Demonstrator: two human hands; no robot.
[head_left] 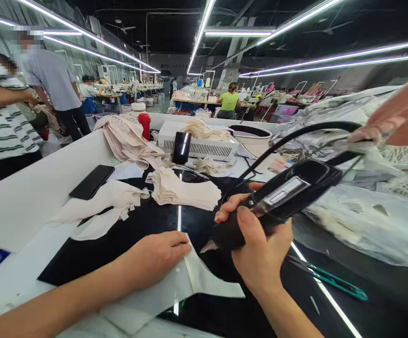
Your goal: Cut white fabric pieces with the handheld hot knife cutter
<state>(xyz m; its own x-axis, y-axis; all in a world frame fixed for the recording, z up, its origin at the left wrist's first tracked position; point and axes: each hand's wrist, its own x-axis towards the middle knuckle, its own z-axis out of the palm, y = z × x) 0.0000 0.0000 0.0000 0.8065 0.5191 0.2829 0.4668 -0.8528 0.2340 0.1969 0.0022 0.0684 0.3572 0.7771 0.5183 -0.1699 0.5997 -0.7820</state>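
My left hand (158, 256) lies flat, palm down, fingers together; my right hand (256, 244) is fisted, thumb up.

A glossy black worktable (147, 220) with a raised white rim is carrying the shop's clutter. A stack of cream fabric pieces (183, 188) is sitting near its middle, loose white cloth (102, 204) is sprawling to the left beside a black phone (92, 181), and a pale fabric piece (204, 279) is lying at the near edge. Teal-handled scissors (330, 280) are resting to the right, clear plastic bags (366, 220) are piling beyond them, and a white machine box (200, 143) is standing at the back.
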